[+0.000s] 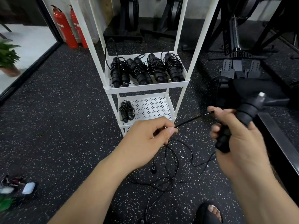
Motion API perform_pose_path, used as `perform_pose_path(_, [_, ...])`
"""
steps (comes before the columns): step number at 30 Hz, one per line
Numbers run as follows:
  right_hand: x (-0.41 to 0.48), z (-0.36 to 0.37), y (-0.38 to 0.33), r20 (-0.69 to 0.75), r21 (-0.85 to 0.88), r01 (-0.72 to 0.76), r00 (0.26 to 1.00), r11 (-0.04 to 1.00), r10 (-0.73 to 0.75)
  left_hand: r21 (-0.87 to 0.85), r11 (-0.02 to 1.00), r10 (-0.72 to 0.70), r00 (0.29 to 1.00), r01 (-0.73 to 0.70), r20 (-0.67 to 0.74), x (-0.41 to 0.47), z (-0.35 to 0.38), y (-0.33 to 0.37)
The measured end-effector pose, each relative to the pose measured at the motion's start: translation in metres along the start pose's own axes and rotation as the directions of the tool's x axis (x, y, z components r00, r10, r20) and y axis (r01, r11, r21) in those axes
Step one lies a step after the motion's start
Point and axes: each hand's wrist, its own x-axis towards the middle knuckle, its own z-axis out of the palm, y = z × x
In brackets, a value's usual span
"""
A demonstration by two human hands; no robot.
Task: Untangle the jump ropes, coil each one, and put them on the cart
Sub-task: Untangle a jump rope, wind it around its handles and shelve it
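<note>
The person stands over a speckled black rubber floor [56,110], facing a white tiered cart [145,90]. Their left hand [148,135] is mostly closed, thumb and forefinger pinching a thin black cord [194,118] that runs taut, up and to the right, to the right hand [239,135]. The right hand's fingers are curled round two black ribbed handles [242,113] held side by side. The upper ends are blurred, so I cannot tell exactly how the cord joins them. The rest of this jump rope hangs from the left hand and lies on the floor in loose, crossing loops [171,159], between the person and the foot of the cart. A small black knob [153,169] sits on the floor beside those loops. On the cart's higher visible shelf, four coiled jump ropes lie in a row, cords wound round their paired handles: the first [119,72] at the left, with one end of cord arching up above it, then a second [140,71], a third [157,68] and a fourth [174,68] at the right. On the perforated shelf below [153,107], one more coiled rope [127,111] lies at the left side. Two red fire extinguishers [64,28] stand against the wall behind the cart at the left, and a potted green plant [8,54] shows at the far left edge. Black gym machinery [239,70] fills the right side. A sandalled foot [212,210] shows at the bottom.
</note>
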Motion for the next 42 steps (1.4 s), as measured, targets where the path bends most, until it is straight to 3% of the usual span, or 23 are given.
perform_pose_path(6, [-0.028,0.019,0.022,0.183,-0.227,-0.122,0.969,0.966,0.165,-0.019,0.998,0.062,0.998,-0.063,-0.020,0.001,0.005,-0.003])
perform_pose_path(11, [-0.031,0.019,0.028,0.176,-0.286,-0.034,0.980,0.958,0.088,-0.024,0.998,0.060,0.998,-0.060,-0.012,0.001,0.006,-0.004])
perform_pose_path(17, [-0.029,0.021,0.015,0.162,-0.185,-0.054,0.983,0.981,0.084,-0.017,0.999,0.045,0.999,-0.045,0.016,0.001,0.008,-0.002])
perform_pose_path(24, [-0.016,0.009,-0.009,0.115,-0.047,0.019,0.993,0.999,-0.014,0.149,0.985,-0.115,0.974,0.087,0.193,0.000,0.009,-0.005])
perform_pose_path(28, [-0.004,-0.003,-0.016,0.018,0.022,0.037,0.999,0.999,-0.038,0.145,0.984,-0.129,0.972,0.101,0.197,0.001,0.008,-0.004])
perform_pose_path(32, [-0.003,-0.004,-0.014,0.000,0.036,-0.037,0.999,0.999,0.037,0.103,0.992,-0.086,0.984,0.070,0.156,0.001,0.007,-0.003])
perform_pose_path(36, [-0.016,0.007,-0.004,0.117,-0.079,-0.094,0.988,0.992,0.103,0.049,0.999,-0.016,0.997,0.012,0.072,0.001,0.010,0.003])
perform_pose_path(42, [-0.027,0.014,0.018,0.164,-0.317,0.045,0.986,0.947,0.007,0.009,0.999,0.045,0.999,-0.045,0.017,0.000,0.014,0.001])
